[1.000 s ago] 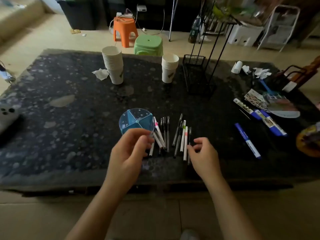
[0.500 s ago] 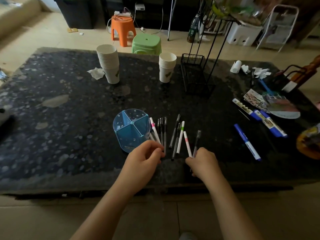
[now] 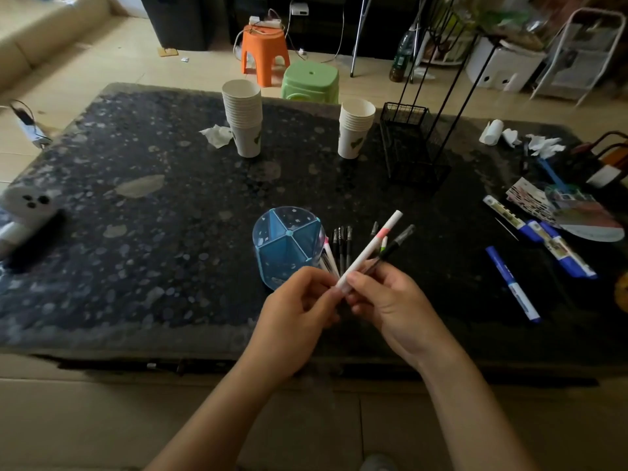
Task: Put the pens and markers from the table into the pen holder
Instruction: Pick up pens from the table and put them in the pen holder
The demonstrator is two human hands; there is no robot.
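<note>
Head view: near the middle of the dark speckled worktop (image 3: 142, 232), close to its near edge, stands the blue pen holder (image 3: 288, 244), round and split into compartments, all of them looking empty. Just beside it on its right, a cluster of pens (image 3: 341, 248) lies flat on the worktop, mostly dark ones with a pink-tipped white one touching the holder's side.

Both hands meet just in front of the holder, above the near edge. The right hand (image 3: 390, 307) pinches two pens lifted off the surface and tilted up to the right: a white pen with a pink band (image 3: 370, 249) and a black pen (image 3: 396, 243) fanned just beside it. The left hand (image 3: 299, 314) has its fingers curled with the fingertips pressed at the lower end of the white pen; whether it truly grips it cannot be told.

Toward the right edge lie blue markers (image 3: 513, 283). Near the far edge stand two stacks of paper cups (image 3: 243, 120) and a black wire basket (image 3: 407, 141).
</note>
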